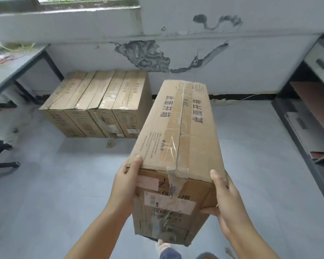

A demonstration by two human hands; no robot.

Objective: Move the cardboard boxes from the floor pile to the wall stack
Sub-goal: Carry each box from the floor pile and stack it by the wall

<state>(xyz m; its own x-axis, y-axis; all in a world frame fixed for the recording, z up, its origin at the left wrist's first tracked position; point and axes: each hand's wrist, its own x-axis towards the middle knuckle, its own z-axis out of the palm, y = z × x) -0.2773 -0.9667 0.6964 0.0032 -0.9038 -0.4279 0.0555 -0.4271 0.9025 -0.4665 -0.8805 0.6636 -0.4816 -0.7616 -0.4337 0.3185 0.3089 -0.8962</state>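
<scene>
Floor point(251, 165): grey and bare between the person and the wall, so there looks to be room to walk forward.
Wall point(232, 58): ahead, with peeling paint.
Stack point(101, 103): five boxes on edge, side by side against the wall, left of centre; a table sits to its left, open floor to its right.
Box point(178, 139): long, taped, held off the floor and pointing toward the wall, in carry.
Left hand point(126, 182): grips the near left corner, thumb on top.
Right hand point(225, 199): grips the near right side, fingers curled under.
Next move: likely step forward and set it at the stack's right end.
</scene>
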